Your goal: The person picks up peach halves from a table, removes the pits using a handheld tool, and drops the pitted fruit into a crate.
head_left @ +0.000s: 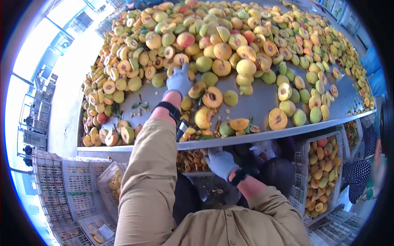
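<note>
My left hand [179, 80], in a grey glove, reaches over the metal table onto the front of the fruit heap. Its fingers stretch forward, and a fingertip meets a halved peach [180, 59] with a brown hollow. Close to that hand lie a whole green-yellow peach [204, 64] and a large cut half [212, 97]. My right hand [222, 163], gloved too, is low beneath the table's front edge with its fingers curled in. What it holds, if anything, is hidden. Beside it is a container of brown pits and scraps [192, 160].
Peaches, many cut in half, cover much of the metal table [246, 107], with leaves and scraps near its raised front rim [283, 133]. A crate of fruit [322, 176] stands at right; stacked plastic crates [49, 186] stand at left. Another person's blue sleeve [372, 69] shows at far right.
</note>
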Available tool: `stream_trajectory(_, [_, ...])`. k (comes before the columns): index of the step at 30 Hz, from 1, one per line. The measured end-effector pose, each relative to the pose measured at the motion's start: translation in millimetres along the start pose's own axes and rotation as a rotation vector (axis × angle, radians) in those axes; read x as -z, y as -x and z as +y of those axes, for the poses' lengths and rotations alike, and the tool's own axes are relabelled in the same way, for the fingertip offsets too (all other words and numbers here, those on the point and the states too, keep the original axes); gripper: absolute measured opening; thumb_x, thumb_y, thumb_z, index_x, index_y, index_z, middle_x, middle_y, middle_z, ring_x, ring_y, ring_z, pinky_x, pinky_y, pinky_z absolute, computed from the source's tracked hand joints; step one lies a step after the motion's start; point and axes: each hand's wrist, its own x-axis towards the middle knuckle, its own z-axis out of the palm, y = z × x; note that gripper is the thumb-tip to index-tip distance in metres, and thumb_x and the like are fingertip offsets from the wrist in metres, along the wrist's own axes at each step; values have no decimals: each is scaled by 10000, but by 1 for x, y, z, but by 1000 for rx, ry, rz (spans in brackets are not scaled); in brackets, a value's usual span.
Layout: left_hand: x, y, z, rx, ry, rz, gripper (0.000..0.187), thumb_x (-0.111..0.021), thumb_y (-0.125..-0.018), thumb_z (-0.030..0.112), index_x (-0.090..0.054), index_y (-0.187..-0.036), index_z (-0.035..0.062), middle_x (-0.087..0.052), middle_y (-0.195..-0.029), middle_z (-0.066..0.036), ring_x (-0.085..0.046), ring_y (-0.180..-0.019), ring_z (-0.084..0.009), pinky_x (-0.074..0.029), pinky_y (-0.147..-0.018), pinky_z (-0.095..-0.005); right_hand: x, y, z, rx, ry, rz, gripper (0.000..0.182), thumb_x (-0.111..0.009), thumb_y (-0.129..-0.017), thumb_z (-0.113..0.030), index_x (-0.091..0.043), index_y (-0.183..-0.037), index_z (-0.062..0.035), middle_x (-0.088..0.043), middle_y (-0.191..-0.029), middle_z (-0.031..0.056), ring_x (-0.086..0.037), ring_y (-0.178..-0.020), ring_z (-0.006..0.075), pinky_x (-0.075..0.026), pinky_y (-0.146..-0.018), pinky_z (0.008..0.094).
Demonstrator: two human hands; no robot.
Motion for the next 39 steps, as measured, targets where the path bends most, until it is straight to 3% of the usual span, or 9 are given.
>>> stream_trajectory(5, [16,13,-11,-82,212,202,444,-719,-684,229,-571,-1089,122,-553,-1038,-158,-588,-965,-335,-483,-811,-416,0,2,0,-11,-495,-127,306,-506,-902,-311,-537,-918,-7,-630,-752,174,-631,-600,290,-485,-533,413])
stream_trajectory(8, [84,71,-27,-21,946,109,449,-730,-701,204,-550,-1082,51,-625,-921,-77,-596,-797,-150,-486,-686,-269,7,4,-7,-138,-992,-355,308,-498,-928,-302,-535,-923,3,-588,-653,99,-580,-466,171,-459,-420,303])
stream_trajectory(11, [115,161,-52,25,1369,19,400,-621,-782,104,-498,-1149,3,-597,-987,-74,-582,-871,-137,-480,-751,-263,21,10,-16,-168,-1309,-593,343,-478,-936,-317,-540,-988,17,-570,-633,60,-547,-438,127,-440,-379,251])
stream_trajectory(18, [30,337,-57,480,1787,4,274,-584,-835,31,-504,-1097,34,-573,-992,-61,-565,-898,-140,-468,-798,-259,17,19,-44,-417,-1524,-719,383,-381,-953,-390,-516,-997,-33,-511,-629,4,-483,-434,107,-415,-417,256])
stream_trajectory(26, [-31,361,-38,448,1893,128,357,-628,-804,84,-479,-1123,28,-555,-1006,-56,-543,-922,-135,-449,-809,-260,-20,22,-68,-92,-1012,-540,437,-400,-940,-473,-591,-934,-81,-495,-580,-24,-409,-398,69,-299,-362,202])
stream_trajectory(28, [-22,357,-46,380,2044,94,401,-650,-781,92,-474,-1134,19,-551,-1006,-63,-541,-936,-143,-447,-817,-272,-6,26,-88,-63,-802,-501,290,-419,-933,-253,-630,-920,-54,-471,-553,-47,-387,-392,39,-280,-359,188])
stream_trajectory(32, [-41,354,-51,380,1991,174,362,-655,-781,75,-471,-1091,45,-546,-995,-69,-529,-904,-145,-448,-791,-285,-12,14,-88,10,-480,-381,223,-418,-896,-126,-616,-930,-30,-526,-586,-17,-425,-416,37,-323,-375,198])
stream_trajectory(36, [-33,361,-50,690,2100,320,363,-643,-789,57,-449,-1096,48,-546,-947,-73,-538,-851,-154,-467,-729,-286,-19,12,-85,-87,-200,-305,225,-465,-929,-201,-563,-801,-44,-546,-613,11,-499,-446,102,-404,-410,249])
stream_trajectory(39, [-55,363,-56,692,2164,470,400,-633,-792,42,-441,-1142,61,-548,-963,-73,-559,-884,-174,-501,-726,-295,-16,34,-102,-101,-452,-172,214,-478,-944,-253,-487,-824,-76,-531,-673,6,-501,-469,103,-406,-409,229])
